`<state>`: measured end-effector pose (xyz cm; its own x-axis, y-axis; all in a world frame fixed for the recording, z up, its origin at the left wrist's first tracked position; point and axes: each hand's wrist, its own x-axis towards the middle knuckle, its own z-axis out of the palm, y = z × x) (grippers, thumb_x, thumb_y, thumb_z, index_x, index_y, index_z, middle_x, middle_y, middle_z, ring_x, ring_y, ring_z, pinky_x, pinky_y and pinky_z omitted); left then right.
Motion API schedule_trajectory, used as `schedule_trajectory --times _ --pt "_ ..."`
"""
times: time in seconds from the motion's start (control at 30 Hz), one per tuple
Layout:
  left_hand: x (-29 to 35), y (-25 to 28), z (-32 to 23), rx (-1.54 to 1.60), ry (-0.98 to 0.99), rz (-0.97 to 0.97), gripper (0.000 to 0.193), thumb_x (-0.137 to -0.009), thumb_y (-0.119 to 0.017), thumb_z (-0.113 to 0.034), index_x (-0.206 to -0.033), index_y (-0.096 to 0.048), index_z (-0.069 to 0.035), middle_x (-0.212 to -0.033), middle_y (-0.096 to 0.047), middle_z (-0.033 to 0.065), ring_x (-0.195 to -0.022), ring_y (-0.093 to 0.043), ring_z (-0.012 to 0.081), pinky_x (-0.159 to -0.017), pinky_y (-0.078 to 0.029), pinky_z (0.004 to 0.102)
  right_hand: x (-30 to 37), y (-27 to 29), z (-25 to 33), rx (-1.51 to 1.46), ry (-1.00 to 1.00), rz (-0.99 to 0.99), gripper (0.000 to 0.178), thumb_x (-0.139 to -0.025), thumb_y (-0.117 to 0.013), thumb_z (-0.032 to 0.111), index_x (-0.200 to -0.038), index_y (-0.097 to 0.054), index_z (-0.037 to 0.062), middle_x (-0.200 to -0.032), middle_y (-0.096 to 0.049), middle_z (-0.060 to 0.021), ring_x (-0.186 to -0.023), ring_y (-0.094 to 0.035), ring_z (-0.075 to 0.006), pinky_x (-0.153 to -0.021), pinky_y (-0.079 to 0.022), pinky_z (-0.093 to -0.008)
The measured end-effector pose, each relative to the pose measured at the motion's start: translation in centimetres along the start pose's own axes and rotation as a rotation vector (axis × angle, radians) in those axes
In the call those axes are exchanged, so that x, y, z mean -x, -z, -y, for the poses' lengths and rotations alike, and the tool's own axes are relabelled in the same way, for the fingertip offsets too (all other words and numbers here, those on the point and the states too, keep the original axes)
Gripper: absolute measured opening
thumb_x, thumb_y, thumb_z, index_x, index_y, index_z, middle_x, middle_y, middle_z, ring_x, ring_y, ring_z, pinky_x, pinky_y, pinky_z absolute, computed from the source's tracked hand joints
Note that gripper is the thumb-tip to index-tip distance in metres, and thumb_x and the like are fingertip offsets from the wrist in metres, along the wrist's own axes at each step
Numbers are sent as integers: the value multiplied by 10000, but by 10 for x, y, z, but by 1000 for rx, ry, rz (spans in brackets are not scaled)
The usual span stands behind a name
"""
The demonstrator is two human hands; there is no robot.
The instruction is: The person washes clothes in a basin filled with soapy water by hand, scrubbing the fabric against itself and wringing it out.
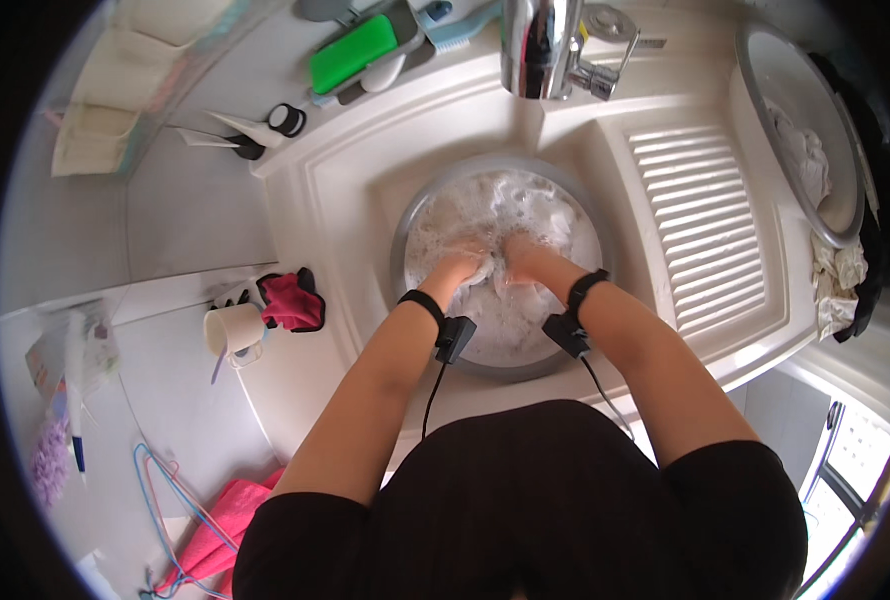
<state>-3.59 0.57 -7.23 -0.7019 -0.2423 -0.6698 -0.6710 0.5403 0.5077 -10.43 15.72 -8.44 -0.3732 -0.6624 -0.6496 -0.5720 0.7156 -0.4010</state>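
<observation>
The left hand (460, 264) and right hand (527, 262) are dipping into foamy water (503, 330), a basin (399, 252) surrounding both; whether they are spreading or pinching, I cannot tell.

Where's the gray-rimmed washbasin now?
In the head view, the gray-rimmed washbasin sits near the middle, inside the white sink, left of the ribbed washboard and nearer the person than the chrome faucet.

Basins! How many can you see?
2. The bubbly basin sits in the sink, with the left hand and right hand in it; the other basin is at the far right, with white cloth inside. Others may be hidden.
</observation>
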Motion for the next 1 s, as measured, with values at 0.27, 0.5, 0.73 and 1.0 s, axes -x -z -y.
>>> schedule_trajectory --times 0.27,0.5,0.73,1.0 --pt "104 22 -31 -169 -418 -231 464 -763 -669 -383 -1059 -607 -30 -966 -574 215 -941 -574 287 -771 -453 442 140 46 22 67 64 -383 745 -670 -738 332 -1323 -398 222 -1271 -450 -56 -1223 -387 -265 -908 -358 -463" --pt "129 -11 -40 -601 -308 -57 827 -687 -747 -319 -1340 -320 -43 -1289 -325 250 -1176 -379 439 -829 -427 559 128 21 28 249 22 -310 762 -726 -708 338 -1365 -321 188 -1393 -325 -82 -1235 -391 -259 -951 -374 -475" --pt "66 -53 13 -745 -506 -260 635 -693 -740 -236 -1227 -467 -27 -978 -607 178 -899 -608 315 -706 -498 439 62 3 17 227 -68 191 398 -838 -564 225 -1227 -535 146 -1156 -596 -109 -1102 -544 -261 -856 -457 -360" --pt "52 -8 -43 -737 -79 67 449 -708 -631 -391 -1052 -641 -103 -1009 -661 100 -876 -639 278 -744 -495 366 47 8 5 262 -71 115 506 -768 -638 325 -1222 -562 117 -1182 -600 -94 -1087 -560 -264 -879 -443 -423"
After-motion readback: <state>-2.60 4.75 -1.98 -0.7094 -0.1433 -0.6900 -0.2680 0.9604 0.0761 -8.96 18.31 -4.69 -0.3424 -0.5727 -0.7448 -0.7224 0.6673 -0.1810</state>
